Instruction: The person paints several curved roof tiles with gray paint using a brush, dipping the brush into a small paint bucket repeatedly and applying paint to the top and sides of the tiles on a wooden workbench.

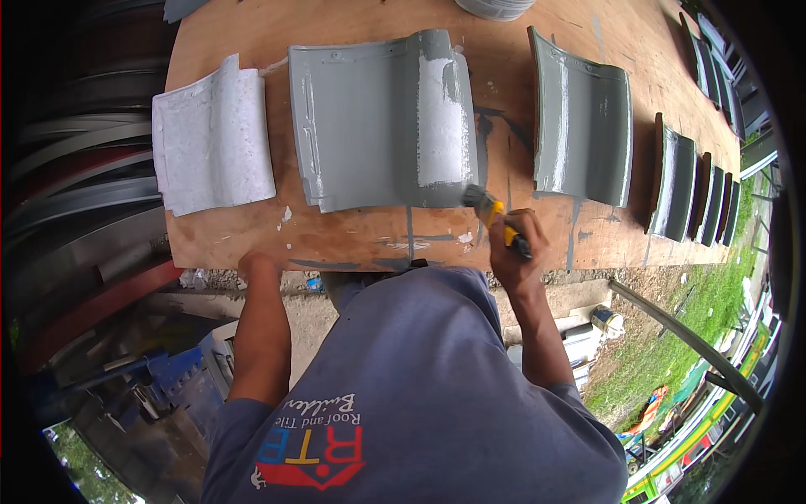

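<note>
Leaning in at the near edge of the counter (353,242), with the left arm reaching almost straight forward and the left hand (257,265) at the rim; cannot tell how far open or whether holding anything, with fingers hardly visible. Gripping, with the right hand (519,244) closed and the right forearm angled forward and slightly leftward, the black and yellow handle of a paintbrush (485,207). Touching, or very nearly touching, with its bristles the near right corner of the middle roof tile (361,126), lying straight ahead on the counter. Seems midway through coating it: grey over most of the face, but pale along a patch (441,134) on the raised right side. Calls next, by judgement, for strokes carried from the near end over that patch, with the wrist turned to follow the curve. Flanked on the left by a white tile (218,134), apparently uncoated, and on the right by a white-streaked grey tile (583,126), followed by smaller-looking tiles (676,181) in a row. Backed, at the far side, by a pale tub (495,7), only partly in view.
</note>
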`<action>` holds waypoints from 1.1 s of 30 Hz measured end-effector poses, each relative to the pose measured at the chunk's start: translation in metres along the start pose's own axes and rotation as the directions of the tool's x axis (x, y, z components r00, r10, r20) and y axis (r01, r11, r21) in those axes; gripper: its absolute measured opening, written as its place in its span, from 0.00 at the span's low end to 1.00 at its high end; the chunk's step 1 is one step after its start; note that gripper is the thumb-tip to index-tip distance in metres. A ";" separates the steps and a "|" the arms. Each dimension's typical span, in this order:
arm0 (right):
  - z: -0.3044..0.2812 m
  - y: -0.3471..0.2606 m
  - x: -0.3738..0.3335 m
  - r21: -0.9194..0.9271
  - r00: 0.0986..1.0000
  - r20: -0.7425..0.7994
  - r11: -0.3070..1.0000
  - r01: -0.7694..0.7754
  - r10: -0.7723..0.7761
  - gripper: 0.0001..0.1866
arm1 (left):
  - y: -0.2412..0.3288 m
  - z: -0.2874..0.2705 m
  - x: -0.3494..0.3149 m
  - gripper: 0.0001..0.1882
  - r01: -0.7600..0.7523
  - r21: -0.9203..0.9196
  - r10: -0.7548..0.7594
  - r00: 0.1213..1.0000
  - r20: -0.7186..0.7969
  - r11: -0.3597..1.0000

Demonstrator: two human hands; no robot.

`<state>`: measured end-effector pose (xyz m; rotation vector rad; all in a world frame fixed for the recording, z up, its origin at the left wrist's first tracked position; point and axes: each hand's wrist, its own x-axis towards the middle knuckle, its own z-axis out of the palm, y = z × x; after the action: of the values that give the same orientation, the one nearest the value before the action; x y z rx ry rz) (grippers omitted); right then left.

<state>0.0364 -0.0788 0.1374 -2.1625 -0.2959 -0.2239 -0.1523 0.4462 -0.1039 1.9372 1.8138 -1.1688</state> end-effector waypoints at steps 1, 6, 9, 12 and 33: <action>-0.003 0.005 -0.001 -0.022 1.000 -0.011 1.000 -0.010 0.010 0.07 | 0.022 -0.007 -0.020 0.15 -0.109 0.364 0.110 0.994 0.018 0.925; 0.006 -0.021 -0.003 0.127 0.990 0.076 0.986 0.105 -0.115 0.08 | 0.042 -0.025 -0.064 0.17 -0.179 0.678 0.188 0.980 0.061 0.713; 0.013 -0.017 -0.001 0.195 0.982 0.145 0.977 0.091 -0.120 0.07 | 0.018 -0.013 -0.032 0.17 -0.234 0.598 0.319 0.947 -0.037 0.766; 0.000 -0.001 0.004 0.042 0.997 0.066 0.999 0.028 -0.030 0.06 | 0.028 -0.016 -0.049 0.16 -0.231 0.675 0.323 0.946 -0.013 0.701; 0.014 -0.019 0.145 0.166 0.940 -0.018 0.926 0.339 -0.341 0.12 | 0.032 -0.022 -0.065 0.16 -0.198 0.723 0.207 0.975 0.078 0.661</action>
<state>0.1696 -0.0386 0.1832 -1.9367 -0.6754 -0.3694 -0.1084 0.4075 -0.0562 2.4497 1.1327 -2.0106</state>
